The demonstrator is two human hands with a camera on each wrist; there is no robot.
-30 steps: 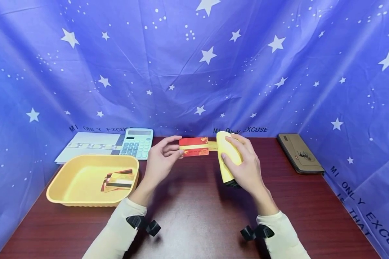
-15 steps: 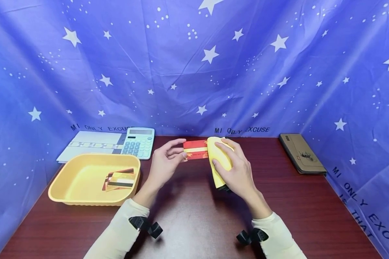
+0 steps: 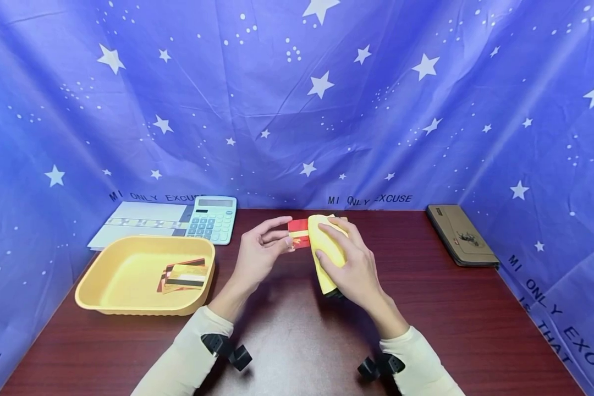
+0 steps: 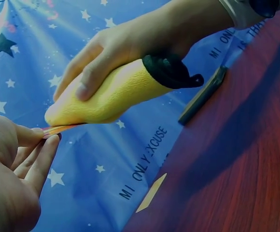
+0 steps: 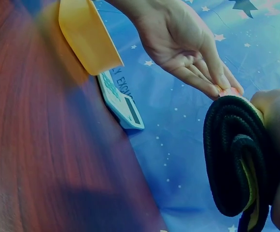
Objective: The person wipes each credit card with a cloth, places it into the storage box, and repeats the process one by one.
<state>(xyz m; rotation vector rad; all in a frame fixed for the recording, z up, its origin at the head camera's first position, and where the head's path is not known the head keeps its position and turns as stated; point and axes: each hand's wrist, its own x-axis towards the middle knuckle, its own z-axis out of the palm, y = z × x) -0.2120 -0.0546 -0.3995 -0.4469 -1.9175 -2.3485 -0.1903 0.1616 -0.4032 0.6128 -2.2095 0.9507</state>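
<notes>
We take this for a makeshift, curtained-off place with an office feel: blue star-printed cloth (image 3: 269, 82) hangs from nine o'clock round to three, bordering a reddish wood-grain surface (image 3: 297, 330) that bears a calculator (image 3: 211, 220) at eleven o'clock.

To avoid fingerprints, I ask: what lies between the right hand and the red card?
The left wrist view shows a folded yellow cloth between the right hand and the red card.

Left grip (image 3: 258, 253) pinches red card (image 3: 298, 226) (yellow cloth (image 3: 323, 241) covering part).
</notes>
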